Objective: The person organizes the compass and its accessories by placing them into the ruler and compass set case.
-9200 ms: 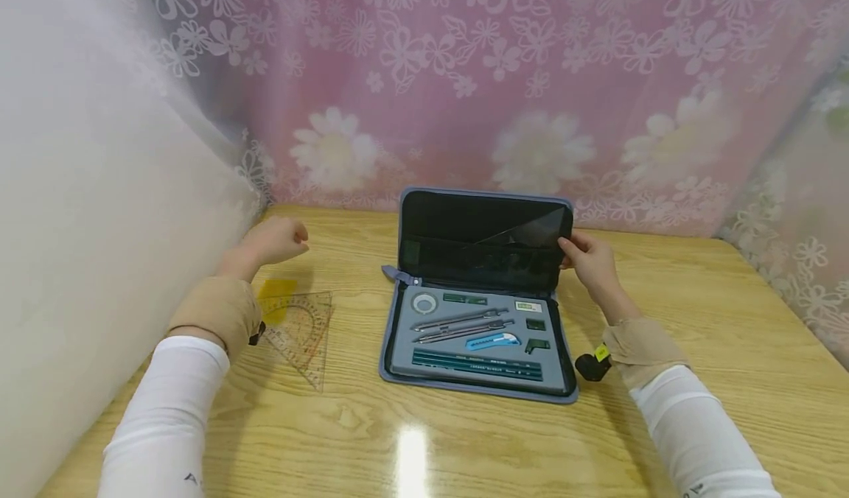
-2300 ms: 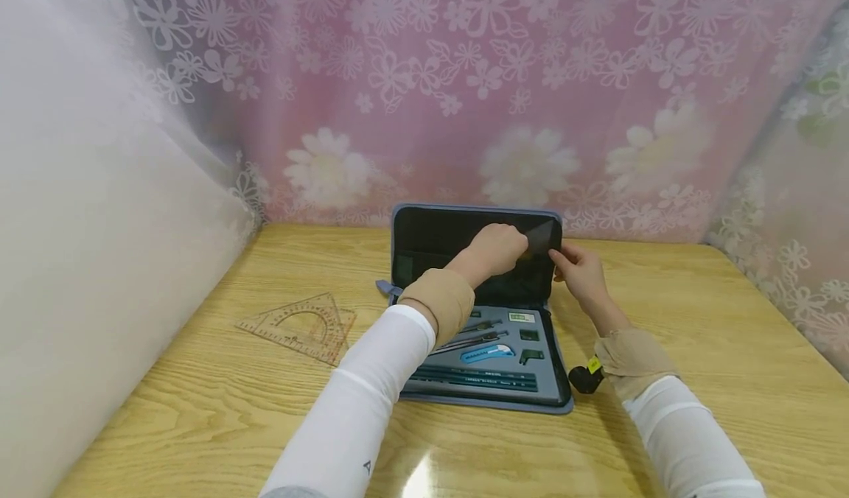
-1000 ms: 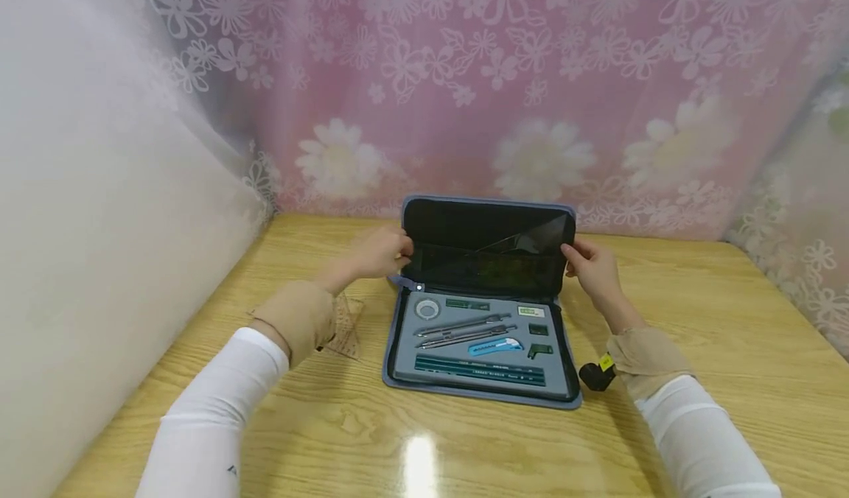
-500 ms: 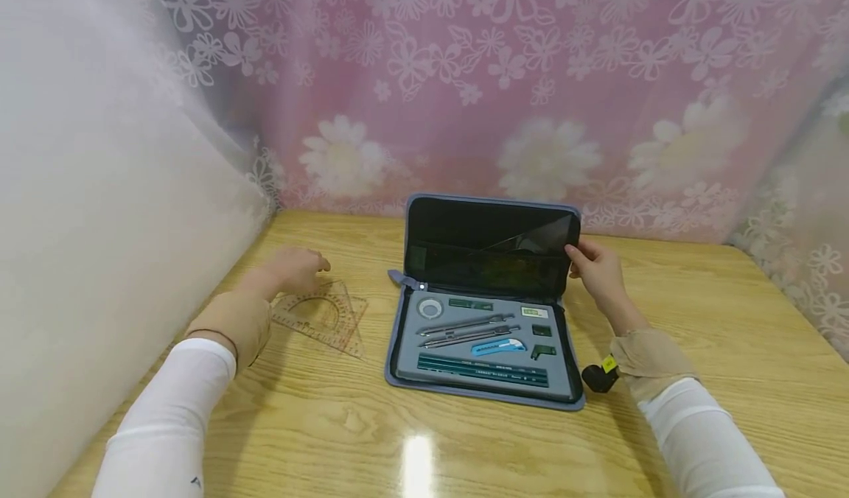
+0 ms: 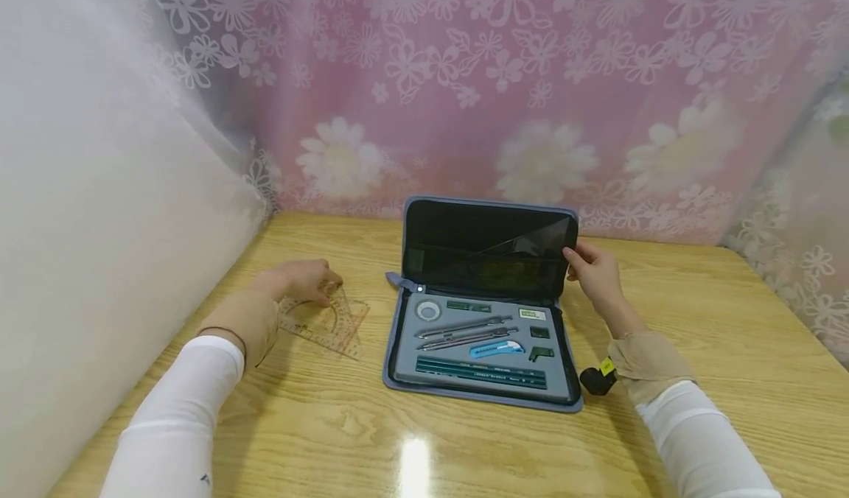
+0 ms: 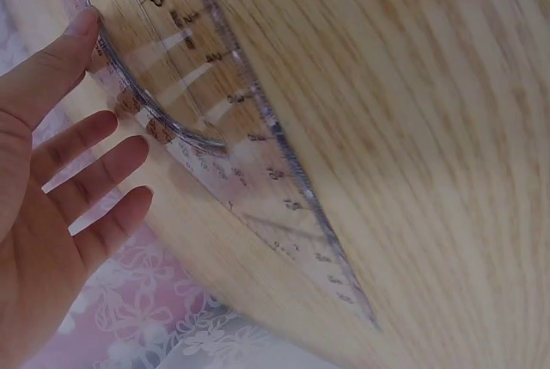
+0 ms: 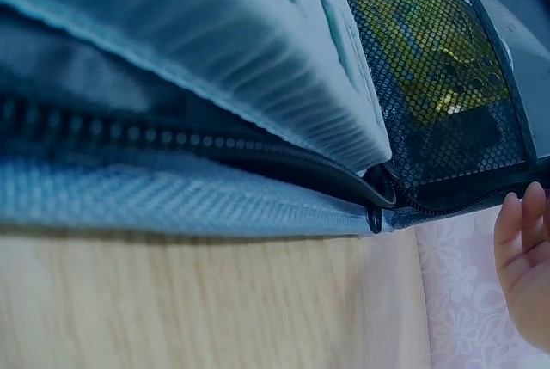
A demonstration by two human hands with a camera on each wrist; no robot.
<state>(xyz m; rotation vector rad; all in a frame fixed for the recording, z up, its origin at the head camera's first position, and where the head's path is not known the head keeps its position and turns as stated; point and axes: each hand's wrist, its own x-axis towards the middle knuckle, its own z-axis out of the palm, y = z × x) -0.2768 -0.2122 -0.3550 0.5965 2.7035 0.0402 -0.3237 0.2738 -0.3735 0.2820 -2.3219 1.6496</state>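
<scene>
My left hand [image 5: 301,281] pinches the upper corner of a clear set square [image 5: 318,338] with a protractor arc cut in it. In the left wrist view the thumb [image 6: 82,25] lies on its face, the index finger is hidden and the other fingers are spread apart. Another clear set square [image 5: 360,311] shows beneath it on the table. To the right stands a blue zip case [image 5: 393,376], its black lid [image 5: 484,222] upright. My right hand [image 5: 597,277] grips the lid's right edge. A yellow sheet [image 7: 430,33] sits behind the lid's mesh pocket.
In the case's grey tray lie two metal compasses [image 5: 464,328], a blue utility knife [image 5: 494,348], dark green pencils [image 5: 480,373], a tape roll [image 5: 427,310] and an eraser [image 5: 532,314]. A white wall [image 5: 133,225] borders the table at left, and a floral curtain [image 5: 451,78] hangs behind.
The yellow sheet has gone from the table into the lid pocket. My left hand has moved from the case back to the set squares and taken hold of one. My right hand stays on the lid.
</scene>
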